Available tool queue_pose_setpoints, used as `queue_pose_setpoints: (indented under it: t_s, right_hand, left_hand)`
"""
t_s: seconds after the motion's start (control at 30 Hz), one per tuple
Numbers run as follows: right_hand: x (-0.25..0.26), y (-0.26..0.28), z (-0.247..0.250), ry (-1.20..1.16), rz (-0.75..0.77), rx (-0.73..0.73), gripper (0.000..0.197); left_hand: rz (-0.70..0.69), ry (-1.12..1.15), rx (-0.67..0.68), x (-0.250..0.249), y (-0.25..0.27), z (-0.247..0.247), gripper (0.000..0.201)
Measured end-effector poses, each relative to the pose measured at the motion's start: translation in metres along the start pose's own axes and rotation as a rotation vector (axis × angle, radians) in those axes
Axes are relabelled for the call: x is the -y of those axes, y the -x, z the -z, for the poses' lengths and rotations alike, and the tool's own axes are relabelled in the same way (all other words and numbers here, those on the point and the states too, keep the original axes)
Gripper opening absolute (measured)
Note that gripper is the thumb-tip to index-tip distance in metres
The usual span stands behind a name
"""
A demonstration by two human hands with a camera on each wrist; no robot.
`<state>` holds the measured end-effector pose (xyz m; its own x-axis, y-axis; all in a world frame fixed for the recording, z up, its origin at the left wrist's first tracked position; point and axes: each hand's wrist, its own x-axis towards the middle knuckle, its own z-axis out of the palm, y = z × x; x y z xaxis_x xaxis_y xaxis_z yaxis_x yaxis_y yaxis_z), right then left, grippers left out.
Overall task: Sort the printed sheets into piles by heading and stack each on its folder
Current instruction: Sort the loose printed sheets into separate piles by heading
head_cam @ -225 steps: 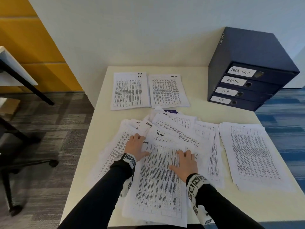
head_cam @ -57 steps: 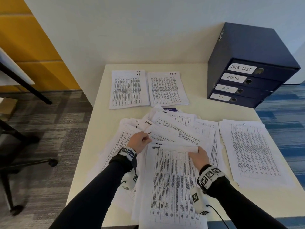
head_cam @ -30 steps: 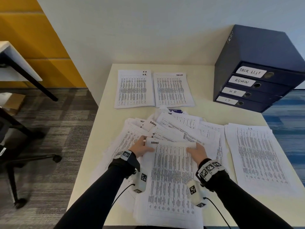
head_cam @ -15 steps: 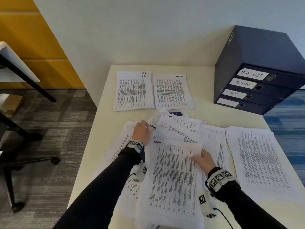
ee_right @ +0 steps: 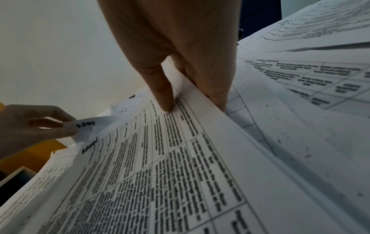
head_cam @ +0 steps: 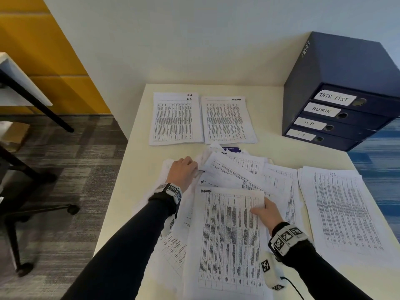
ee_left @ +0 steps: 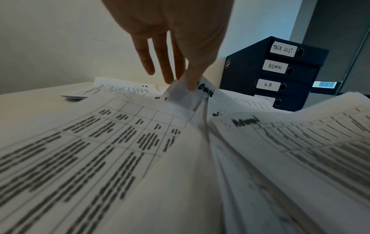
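Observation:
A loose heap of printed sheets (head_cam: 244, 169) covers the middle of the table. On top lies a sheet headed ADMIN (head_cam: 227, 239), near the front edge. My right hand (head_cam: 265, 212) pinches its right edge, thumb (ee_right: 164, 95) on top and fingers underneath. My left hand (head_cam: 184, 172) pinches the lifted top corner of another sheet headed ADMIN (ee_left: 180, 96) at the heap's left side, also seen in the right wrist view (ee_right: 90, 125). Sorted piles lie flat: an HR pile (head_cam: 174, 120), a TASK LIST pile (head_cam: 227, 120) and an IT pile (head_cam: 346, 211).
A dark blue stack of folders (head_cam: 337, 94) labelled TASK LIST, ADMIN, HR and IT stands at the back right corner of the table (head_cam: 134, 191). A white wall runs behind. An office chair base (head_cam: 32, 213) and another desk (head_cam: 21, 87) stand on the carpet at left.
My left hand let go of the top ADMIN sheet, reached up-left into the heap and pinched another sheet's corner. My right hand shifted to the top sheet's right edge.

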<state>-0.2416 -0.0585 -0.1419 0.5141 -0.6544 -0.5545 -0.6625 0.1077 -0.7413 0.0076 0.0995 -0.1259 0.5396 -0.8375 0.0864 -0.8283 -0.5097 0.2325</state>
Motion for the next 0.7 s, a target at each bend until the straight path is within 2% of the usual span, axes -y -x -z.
queue_pose_setpoints:
  t_s: [0.13,0.27,0.4,0.5,0.63,0.7]
  right_hand:
    - [-0.004,-0.005,-0.001,0.015,-0.008,0.001,0.038]
    - [-0.008,-0.006,-0.001,-0.002,-0.011,0.004,0.038]
    - [-0.006,-0.004,-0.001,-0.009,0.003,0.003,0.037]
    - [-0.004,-0.001,-0.002,-0.016,0.016,-0.012,0.031]
    - [-0.002,0.003,-0.003,-0.016,0.037,0.003,0.029]
    - [0.000,0.004,-0.003,-0.016,0.045,0.012,0.027]
  left_hand:
    - [-0.057,0.041,-0.139,-0.005,0.016,0.005,0.004]
    - [-0.060,0.021,-0.207,-0.014,0.030,0.008,0.028]
    - [0.015,0.018,-0.183,-0.020,0.042,0.004,0.033]
    - [0.068,0.068,-0.180,-0.022,0.047,0.001,0.028]
    - [0.102,0.123,-0.010,-0.017,0.046,-0.003,0.006]
    - [0.115,0.202,0.050,-0.016,0.040,0.001,0.012]
